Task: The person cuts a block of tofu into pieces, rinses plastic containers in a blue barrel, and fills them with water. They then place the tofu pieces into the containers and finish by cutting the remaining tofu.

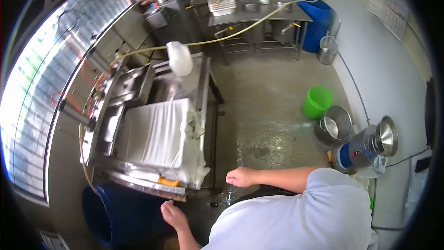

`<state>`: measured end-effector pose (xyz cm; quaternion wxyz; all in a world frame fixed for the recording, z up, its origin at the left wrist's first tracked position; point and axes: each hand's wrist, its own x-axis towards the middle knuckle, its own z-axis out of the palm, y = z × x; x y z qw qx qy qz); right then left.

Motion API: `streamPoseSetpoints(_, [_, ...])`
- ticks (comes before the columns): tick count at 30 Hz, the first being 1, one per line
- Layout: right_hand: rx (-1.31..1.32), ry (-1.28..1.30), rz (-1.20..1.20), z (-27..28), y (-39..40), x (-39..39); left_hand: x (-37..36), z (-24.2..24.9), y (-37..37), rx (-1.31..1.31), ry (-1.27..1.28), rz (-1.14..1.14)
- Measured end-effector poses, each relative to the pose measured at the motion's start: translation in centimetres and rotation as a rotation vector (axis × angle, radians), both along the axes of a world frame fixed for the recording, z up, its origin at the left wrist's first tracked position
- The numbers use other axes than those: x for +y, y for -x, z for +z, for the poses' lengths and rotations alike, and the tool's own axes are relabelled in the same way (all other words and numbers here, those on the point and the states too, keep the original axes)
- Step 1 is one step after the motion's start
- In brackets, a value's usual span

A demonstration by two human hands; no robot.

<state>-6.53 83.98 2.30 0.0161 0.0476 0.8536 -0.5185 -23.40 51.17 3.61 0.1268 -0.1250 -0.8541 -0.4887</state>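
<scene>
Fingers curled closed and seemingly empty, our left hand [175,215] and right hand [241,176] hover off the near right corner of the bench [199,73], whose right edge the cloth [157,132] overhangs, best touched clear of the yellow handle [169,182].

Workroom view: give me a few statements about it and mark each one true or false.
1. The green bucket stands beside a metal pot. True.
2. The right hand grips the orange handle. False: the right hand is apart from the orange handle, which lies near the table's edge.
3. The pale hose runs into the green bucket. False: the pale hose reaches the blue barrel.
4. White cloth is draped over the left-side metal table. True.
</scene>
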Motion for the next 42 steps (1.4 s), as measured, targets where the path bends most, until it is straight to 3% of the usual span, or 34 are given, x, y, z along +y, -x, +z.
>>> streamPoseSetpoints(2, [-0.019, 0.004, -0.097, 0.3, -1.8, 4.7, 9.7, 6.1, -3.4, -0.356, 0.172, -0.271])
streamPoseSetpoints(5, [-0.075, -0.009, -0.266, 2.1, -4.5, 11.4, 20.7, 8.4, -5.5, 0.321, 0.414, -0.769])
streamPoseSetpoints(6, [-0.083, -0.022, -0.276, 2.5, -5.1, 13.2, 23.3, 8.3, -5.9, 0.318, 0.397, -0.778])
streamPoseSetpoints(8, [-0.028, 0.036, -0.390, 2.6, -5.8, 16.2, 27.8, 8.0, -6.5, -0.165, 0.331, -0.904])
streamPoseSetpoints(17, [-0.028, -0.060, -0.541, -1.0, -4.0, 30.9, 46.5, 3.7, 0.4, -0.288, 0.494, -1.101])
streamPoseSetpoints(20, [-0.112, -0.101, -0.514, -3.8, -3.9, 37.2, 53.1, -1.0, 5.2, -0.154, 0.438, -1.158])
streamPoseSetpoints(22, [-0.371, -0.171, -0.504, -5.1, -4.5, 42.0, 58.3, -2.0, 8.4, -0.119, 0.460, -1.160])
streamPoseSetpoints(26, [-0.495, -0.201, -0.605, -3.6, -4.7, 49.4, 67.1, 0.6, 13.0, -0.134, 0.414, -1.204])
streamPoseSetpoints(28, [-0.407, -0.203, -0.729, -3.6, -3.7, 52.7, 71.6, 1.0, 15.5, -0.136, 0.451, -1.237])
streamPoseSetpoints(30, [-0.455, -0.141, -0.802, -3.4, -1.6, 56.0, 75.8, 2.2, 17.1, 0.359, 0.450, -1.211])
streamPoseSetpoints(32, [-0.360, -0.223, -0.895, -3.5, 0.8, 59.6, 80.1, 2.6, 18.2, 0.350, 0.394, -1.223])
streamPoseSetpoints(34, [-0.362, -0.134, -0.910, -3.3, 3.6, 63.4, 84.1, 2.8, 18.9, 0.337, 0.337, -1.231])
streamPoseSetpoints(36, [-0.338, -0.125, -0.909, -3.7, 6.5, 67.3, 88.1, 3.0, 19.9, -0.135, 0.369, -1.329])
streamPoseSetpoints(40, [-0.318, -0.006, -0.859, -5.4, 11.4, 76.9, 95.5, 1.5, 22.3, -0.135, 0.408, -1.317])
streamPoseSetpoints(42, [-0.163, -0.124, -0.826, -8.1, 13.8, 82.6, 99.0, 0.7, 24.1, -0.167, 0.475, -1.240])
